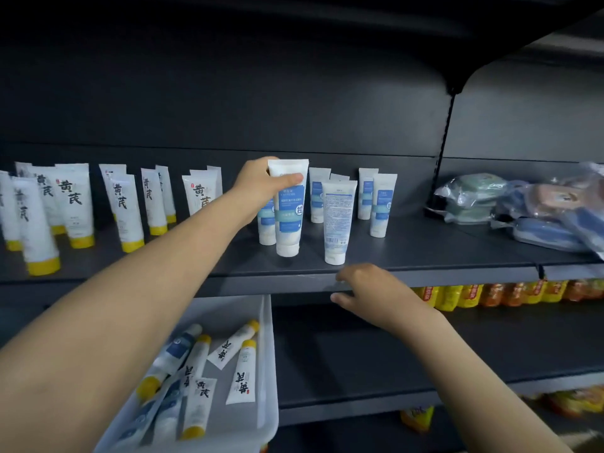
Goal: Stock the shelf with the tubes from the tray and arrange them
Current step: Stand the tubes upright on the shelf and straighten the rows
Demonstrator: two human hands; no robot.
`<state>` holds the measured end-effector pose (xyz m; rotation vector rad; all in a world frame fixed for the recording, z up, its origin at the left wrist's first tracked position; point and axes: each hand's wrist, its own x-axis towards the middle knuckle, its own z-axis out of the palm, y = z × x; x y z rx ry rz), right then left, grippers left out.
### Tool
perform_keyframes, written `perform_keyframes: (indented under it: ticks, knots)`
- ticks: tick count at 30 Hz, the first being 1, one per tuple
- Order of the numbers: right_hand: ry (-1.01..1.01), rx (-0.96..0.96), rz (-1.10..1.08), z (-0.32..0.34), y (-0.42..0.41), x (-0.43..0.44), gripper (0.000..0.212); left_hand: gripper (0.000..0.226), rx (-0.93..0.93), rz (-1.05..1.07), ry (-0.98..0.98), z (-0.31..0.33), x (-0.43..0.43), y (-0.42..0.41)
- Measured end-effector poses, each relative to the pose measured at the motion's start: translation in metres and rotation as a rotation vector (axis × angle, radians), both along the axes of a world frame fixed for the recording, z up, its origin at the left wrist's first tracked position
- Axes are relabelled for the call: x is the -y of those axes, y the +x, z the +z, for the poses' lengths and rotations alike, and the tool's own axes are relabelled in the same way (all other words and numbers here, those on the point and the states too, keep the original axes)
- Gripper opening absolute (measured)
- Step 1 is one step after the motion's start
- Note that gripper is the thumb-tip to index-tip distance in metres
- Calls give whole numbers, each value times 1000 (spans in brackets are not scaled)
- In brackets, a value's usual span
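Nearest, below the dark metal shelf (425,253), clear plastic tray (266,371) with loose tubes left. Right hand (369,295), empty and loosely curled, at shelf edge. Farther, left hand (261,181) pinching white blue-labelled tube (289,217), standing cap-down on shelf. Step: placing. Next probably: release, align with neighbours.

Two bare forearms are seen entering from the lower edge of the frame. No sleeve, glove, watch, ring or bracelet is worn on either. The left hand (261,181) and the right hand (369,291) are both uncovered, with short nails just discernible on the left thumb; finer detail is blurred.
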<state>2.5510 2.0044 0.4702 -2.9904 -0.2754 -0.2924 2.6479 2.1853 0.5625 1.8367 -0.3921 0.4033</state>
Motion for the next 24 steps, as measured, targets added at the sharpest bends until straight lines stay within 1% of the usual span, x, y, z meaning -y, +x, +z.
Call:
perform_keyframes:
  ticks: [4,6,7,10,12,15,19,24]
  knots:
    - [-12,-12,9,0,11,-8,35,14,-38,9,-26,-12,-8,18]
    - [-21,-12,17,0,16,-12,35,30,-48,15,-35,-14,-11,24]
    - [-27,-15,19,-1,18,-15,36,32,-43,19,-38,-15,-13,26]
    - [-46,-18,23,-1,22,-22,36,24,-49,15,-46,-16,-18,32]
    - [-55,-12,23,-1,24,-26,36,21,-87,-14,-23,-19,-22,35]
    - [-68,9,29,1,25,-31,36,21,-159,-52,-10,-27,-27,38]
    - [-69,27,41,4,25,-36,36,25,-172,-40,20,-35,-31,40]
    - [-66,35,52,5,25,-39,36,27,-186,-65,12,-45,-35,40]
